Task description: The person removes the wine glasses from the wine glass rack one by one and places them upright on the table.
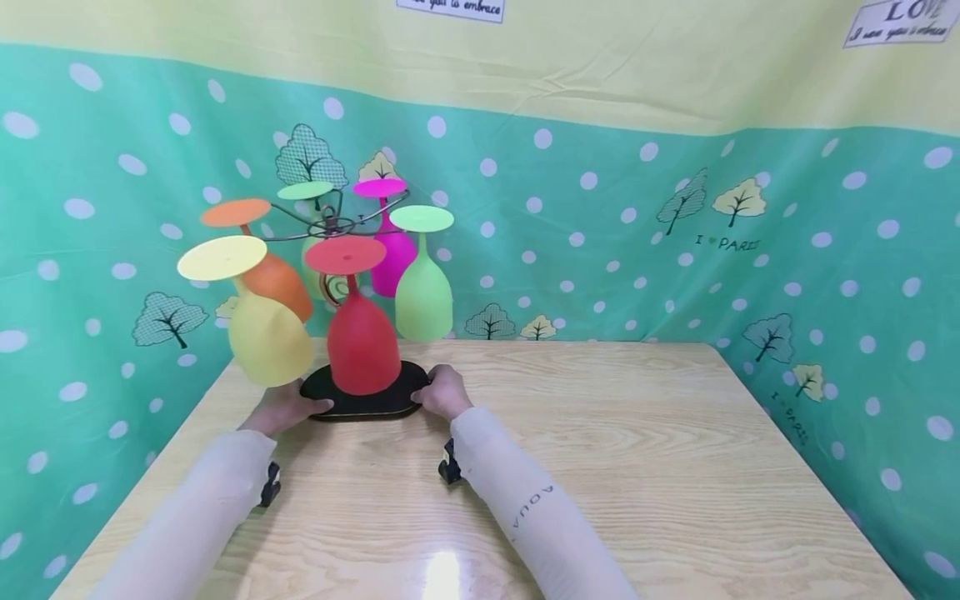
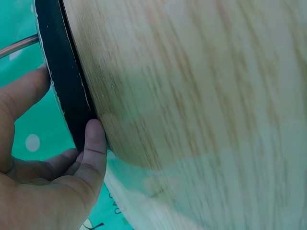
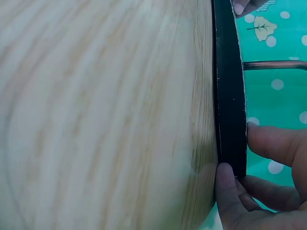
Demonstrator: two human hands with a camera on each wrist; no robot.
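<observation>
A metal rack with a black oval base stands on the wooden table at the back left. Several coloured goblets hang upside down from its arms: a red one, a yellow one, a light green one, plus orange and magenta ones behind. My left hand grips the base's left edge, thumb and fingers pinching the black rim. My right hand grips the right edge the same way, thumb under and fingers over the rim.
Teal dotted cloth with tree prints walls in the table at the back and both sides. The table's right half and front show bare wood. Small black wrist cameras sit under my sleeves.
</observation>
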